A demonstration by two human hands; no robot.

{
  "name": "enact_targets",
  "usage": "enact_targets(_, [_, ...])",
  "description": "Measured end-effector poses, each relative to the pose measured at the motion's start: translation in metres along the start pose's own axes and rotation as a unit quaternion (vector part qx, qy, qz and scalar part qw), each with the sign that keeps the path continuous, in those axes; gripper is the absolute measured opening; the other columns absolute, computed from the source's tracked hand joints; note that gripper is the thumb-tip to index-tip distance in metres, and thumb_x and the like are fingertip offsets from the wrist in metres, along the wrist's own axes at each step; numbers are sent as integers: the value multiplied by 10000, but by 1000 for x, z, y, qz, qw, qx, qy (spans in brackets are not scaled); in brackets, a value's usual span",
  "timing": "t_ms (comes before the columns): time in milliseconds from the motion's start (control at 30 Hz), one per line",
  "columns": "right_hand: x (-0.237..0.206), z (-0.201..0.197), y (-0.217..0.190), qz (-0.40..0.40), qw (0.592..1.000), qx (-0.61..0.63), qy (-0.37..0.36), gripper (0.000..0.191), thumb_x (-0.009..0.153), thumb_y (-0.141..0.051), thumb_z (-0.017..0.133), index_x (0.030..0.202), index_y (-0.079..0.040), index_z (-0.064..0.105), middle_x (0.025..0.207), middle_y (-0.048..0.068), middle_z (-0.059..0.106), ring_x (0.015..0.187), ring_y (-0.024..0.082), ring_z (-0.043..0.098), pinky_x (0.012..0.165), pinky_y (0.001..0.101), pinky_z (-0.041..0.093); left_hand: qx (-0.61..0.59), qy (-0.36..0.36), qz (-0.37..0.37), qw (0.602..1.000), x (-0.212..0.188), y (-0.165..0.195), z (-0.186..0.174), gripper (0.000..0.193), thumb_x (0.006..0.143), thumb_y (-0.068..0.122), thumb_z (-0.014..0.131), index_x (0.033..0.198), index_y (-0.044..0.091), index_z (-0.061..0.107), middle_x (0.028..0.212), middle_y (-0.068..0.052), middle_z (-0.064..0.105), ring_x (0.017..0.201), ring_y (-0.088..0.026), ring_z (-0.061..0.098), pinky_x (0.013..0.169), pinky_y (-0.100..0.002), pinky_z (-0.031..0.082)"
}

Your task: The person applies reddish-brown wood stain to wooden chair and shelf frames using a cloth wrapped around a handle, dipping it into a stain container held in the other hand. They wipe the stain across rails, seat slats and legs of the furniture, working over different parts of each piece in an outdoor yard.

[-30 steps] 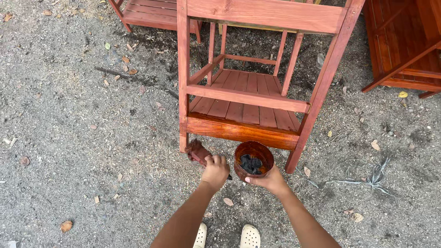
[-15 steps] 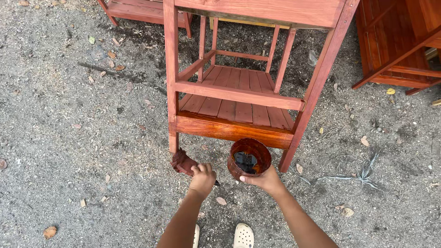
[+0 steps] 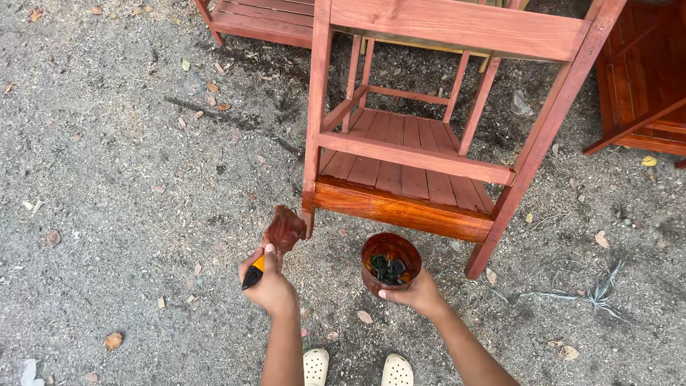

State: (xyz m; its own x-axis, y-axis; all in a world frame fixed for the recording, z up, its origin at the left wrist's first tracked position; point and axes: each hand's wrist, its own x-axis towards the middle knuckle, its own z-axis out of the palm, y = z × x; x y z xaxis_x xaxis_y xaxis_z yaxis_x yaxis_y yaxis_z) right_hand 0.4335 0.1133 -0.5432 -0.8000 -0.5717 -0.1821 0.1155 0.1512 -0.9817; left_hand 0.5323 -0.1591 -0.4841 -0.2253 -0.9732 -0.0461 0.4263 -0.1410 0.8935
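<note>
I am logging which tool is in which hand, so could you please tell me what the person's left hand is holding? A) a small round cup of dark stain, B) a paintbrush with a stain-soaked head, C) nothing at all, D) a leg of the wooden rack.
B: the left hand grips a paintbrush with a reddish-brown head near the wooden rack, while the right hand holds the stain cup.

Ground: grey gravel and sand, scattered dry leaves and twigs. Red-stained wooden furniture stands at top left and far right. Daylight is even and diffuse.
</note>
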Motion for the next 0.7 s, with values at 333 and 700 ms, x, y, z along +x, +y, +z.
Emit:
enact_targets(333, [29, 15, -7, -8, 1000, -19, 6, 912, 576, -197, 981, 1356, -28, 539, 1300, 128, 685, 1225, 252, 647, 1095, 414, 494, -32, 87, -50, 994, -38, -57, -6, 161, 958, 33, 681, 1047, -17, 557, 1095, -153, 655, 983, -222, 707, 861, -358, 640])
enact_targets(700, [38, 19, -16, 5, 999, 2, 35, 858, 609, -179, 959, 1357, -37, 562, 1269, 119, 702, 1188, 255, 667, 1049, 421, 539, 45, 139, -92, 985, -38, -53, -42, 88, 941, -18, 679, 983, -53, 610, 1003, -155, 684, 868, -212, 688, 768, -349, 628])
